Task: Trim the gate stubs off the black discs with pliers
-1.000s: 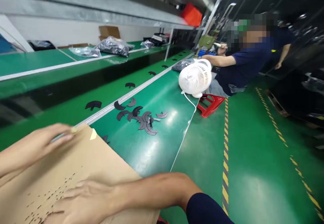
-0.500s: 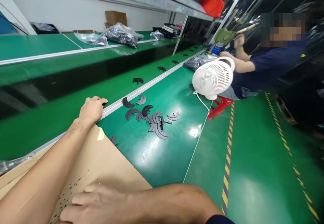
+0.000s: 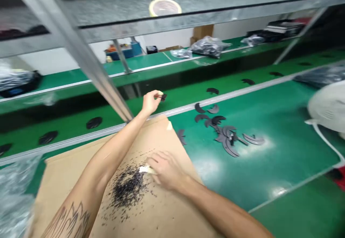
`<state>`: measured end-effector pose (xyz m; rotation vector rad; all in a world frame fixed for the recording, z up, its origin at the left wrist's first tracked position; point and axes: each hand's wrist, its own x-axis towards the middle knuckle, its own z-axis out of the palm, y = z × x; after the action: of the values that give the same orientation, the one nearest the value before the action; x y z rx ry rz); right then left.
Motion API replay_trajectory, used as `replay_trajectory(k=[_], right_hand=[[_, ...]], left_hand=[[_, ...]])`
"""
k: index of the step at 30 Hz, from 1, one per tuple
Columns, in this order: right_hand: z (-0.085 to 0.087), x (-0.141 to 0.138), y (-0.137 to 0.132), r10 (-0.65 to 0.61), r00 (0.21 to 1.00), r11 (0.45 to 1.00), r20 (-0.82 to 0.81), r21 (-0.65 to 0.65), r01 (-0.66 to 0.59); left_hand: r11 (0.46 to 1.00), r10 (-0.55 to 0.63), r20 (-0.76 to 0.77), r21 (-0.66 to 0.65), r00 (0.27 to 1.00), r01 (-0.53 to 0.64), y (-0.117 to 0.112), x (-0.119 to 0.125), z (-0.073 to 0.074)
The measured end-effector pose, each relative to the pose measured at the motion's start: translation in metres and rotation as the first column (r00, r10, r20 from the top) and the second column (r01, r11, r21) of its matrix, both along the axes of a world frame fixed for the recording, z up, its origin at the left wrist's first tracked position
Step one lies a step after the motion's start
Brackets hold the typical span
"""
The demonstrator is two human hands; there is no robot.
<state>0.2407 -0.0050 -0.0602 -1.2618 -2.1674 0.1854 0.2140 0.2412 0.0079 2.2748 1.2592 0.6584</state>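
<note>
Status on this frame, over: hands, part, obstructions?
Left hand pinching small black flat part over green conveyor belt. Right hand on brown cardboard sheet, beside pile of tiny black bits. Slanted metal post beside left forearm.

My cardboard sheet (image 3: 167, 209) is tan, speckled with black shavings (image 3: 126, 187). The bench top (image 3: 283, 123) is green, the crescent parts (image 3: 229, 139) dark grey, the fan (image 3: 327, 108) white. The small part (image 3: 163, 96) my left hand (image 3: 151, 101) pinches is black.

Cardboard sheet (image 3: 161, 213) lies on the bench (image 3: 283, 123), a pile of chips (image 3: 129, 186) on it. Right hand (image 3: 164, 168) sits just right of the pile. Left hand (image 3: 151, 101) is past the sheet's far edge, over the belt (image 3: 185, 94), small part (image 3: 162, 96) at its fingertips. Curved parts (image 3: 226, 137) lie right of the sheet, fan (image 3: 326, 110) far right.
</note>
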Motion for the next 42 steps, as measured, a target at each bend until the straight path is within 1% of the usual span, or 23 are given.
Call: replay_trajectory(k=[3, 5, 6, 8, 9, 10, 11, 13, 14, 15, 17, 18, 19, 22, 23, 24, 26, 27, 31, 35, 39, 41, 42], right_hand=[[0.009, 0.005, 0.003, -0.131, 0.957, 0.978, -0.258, 0.123, 0.167], [0.015, 0.008, 0.007, -0.166, 0.899, 0.959, -0.405, 0.144, 0.242], [0.017, 0.009, 0.009, -0.175, 0.865, 0.951, -0.47, 0.148, 0.272], [0.019, 0.008, 0.014, -0.167, 0.805, 0.947, -0.569, 0.136, 0.292], [0.019, 0.007, 0.017, -0.143, 0.79, 0.957, -0.596, 0.12, 0.264], [0.019, 0.005, 0.021, -0.086, 0.804, 0.978, -0.588, 0.106, 0.181], [0.019, 0.002, 0.024, -0.002, 0.815, 0.991, -0.579, 0.105, 0.077], [0.018, -0.003, 0.03, 0.137, 0.812, 0.99, -0.567, 0.092, -0.103], [0.018, -0.006, 0.032, 0.183, 0.807, 0.983, -0.562, 0.091, -0.16], [0.018, -0.008, 0.034, 0.211, 0.805, 0.977, -0.555, 0.091, -0.193], [0.017, -0.012, 0.034, 0.232, 0.809, 0.972, -0.541, 0.098, -0.213], [0.016, -0.012, 0.033, 0.228, 0.812, 0.973, -0.537, 0.099, -0.208], [0.015, -0.013, 0.033, 0.219, 0.815, 0.975, -0.537, 0.097, -0.198], [0.011, -0.014, 0.032, 0.158, 0.819, 0.986, -0.552, 0.051, -0.156], [0.008, -0.014, 0.032, 0.138, 0.818, 0.989, -0.558, 0.036, -0.143], [0.005, -0.014, 0.032, 0.122, 0.817, 0.991, -0.564, 0.029, -0.128], [-0.001, -0.015, 0.034, 0.116, 0.813, 0.993, -0.57, 0.049, -0.107], [-0.004, -0.015, 0.035, 0.118, 0.812, 0.993, -0.571, 0.069, -0.096], [-0.01, -0.017, 0.038, 0.156, 0.826, 0.986, -0.542, 0.141, -0.093], [-0.005, -0.017, 0.038, 0.178, 0.837, 0.98, -0.518, 0.169, -0.104], [0.003, -0.019, 0.034, 0.158, 0.838, 0.986, -0.522, 0.127, -0.107], [0.008, -0.02, 0.032, 0.126, 0.83, 0.992, -0.543, 0.072, -0.104], [0.01, -0.02, 0.031, 0.1, 0.826, 0.995, -0.555, 0.039, -0.095]], left_hand=[[0.996, -0.026, 0.097, -0.078, 0.995, 0.033, -0.009, -0.032, 0.014], [0.965, -0.104, 0.183, -0.218, 0.978, 0.144, -0.027, -0.066, 0.022], [0.922, -0.148, 0.235, -0.318, 0.961, 0.22, -0.039, -0.085, 0.025], [0.778, -0.207, 0.344, -0.51, 0.916, 0.367, -0.071, -0.122, 0.027], [0.71, -0.217, 0.386, -0.568, 0.897, 0.416, -0.088, -0.137, 0.027], [0.673, -0.217, 0.408, -0.595, 0.887, 0.439, -0.105, -0.15, 0.026], [0.661, -0.216, 0.426, -0.598, 0.879, 0.453, -0.121, -0.16, 0.024], [0.698, -0.191, 0.426, -0.575, 0.884, 0.427, -0.144, -0.177, 0.023], [0.747, -0.179, 0.385, -0.545, 0.905, 0.38, -0.153, -0.187, 0.027], [0.806, -0.185, 0.285, -0.504, 0.941, 0.311, -0.161, -0.198, 0.033], [0.906, -0.202, -0.052, -0.39, 0.978, 0.166, -0.176, -0.231, 0.057], [0.936, -0.215, -0.284, -0.333, 0.934, 0.113, -0.183, -0.253, 0.074], [0.944, -0.196, -0.415, -0.323, 0.888, 0.058, -0.19, -0.277, 0.091], [0.948, -0.041, -0.623, -0.272, 0.781, -0.167, -0.206, -0.359, 0.137], [0.934, 0.069, -0.727, -0.193, 0.683, -0.3, -0.209, -0.384, 0.146], [0.874, 0.202, -0.873, -0.045, 0.444, -0.484, -0.211, -0.407, 0.151], [0.784, 0.268, -0.938, 0.08, 0.219, -0.616, -0.214, -0.443, 0.149], [0.746, 0.268, -0.952, 0.11, 0.146, -0.656, -0.215, -0.455, 0.144], [0.665, 0.231, -0.971, 0.115, 0.058, -0.738, -0.214, -0.48, 0.12], [0.616, 0.242, -0.97, 0.122, 0.04, -0.778, -0.21, -0.49, 0.111], [0.623, 0.336, -0.94, 0.174, 0.061, -0.762, -0.213, -0.488, 0.116], [0.645, 0.381, -0.921, 0.203, 0.079, -0.737, -0.223, -0.48, 0.127], [0.66, 0.408, -0.905, 0.205, 0.116, -0.723, -0.229, -0.474, 0.133]])
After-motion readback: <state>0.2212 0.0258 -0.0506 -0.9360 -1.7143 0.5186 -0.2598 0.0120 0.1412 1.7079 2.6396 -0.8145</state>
